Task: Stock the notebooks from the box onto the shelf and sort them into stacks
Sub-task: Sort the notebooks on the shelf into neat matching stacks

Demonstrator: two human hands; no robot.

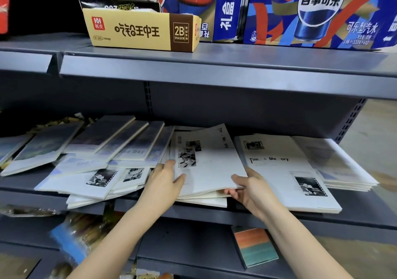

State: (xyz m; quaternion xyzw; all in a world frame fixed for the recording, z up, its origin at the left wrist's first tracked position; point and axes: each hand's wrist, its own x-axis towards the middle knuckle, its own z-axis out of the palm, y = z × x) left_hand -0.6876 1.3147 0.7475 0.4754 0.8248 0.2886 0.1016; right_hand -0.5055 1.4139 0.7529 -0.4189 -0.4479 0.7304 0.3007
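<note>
A small pile of white "Time & Memory" notebooks (211, 162) lies at the middle of the grey shelf (354, 210). My left hand (164, 182) holds the pile's left edge, thumb on the top cover. My right hand (250, 187) grips its front right corner, thumb above and fingers beneath. To the right sits a neat white stack (285, 177) beside a pale stack (341, 167). Dark blue-covered notebooks (120, 139) lean fanned at the left. More white notebooks (86, 182) lie scattered below them. No box of notebooks is in view.
The upper shelf carries a yellow eraser carton (139, 29) and blue Pepsi cases (311, 12). On the lower shelf lies an orange-and-teal notebook (255, 246). Blurred packaged goods (71, 240) sit at lower left. The shelf's right end opens onto bare floor (378, 128).
</note>
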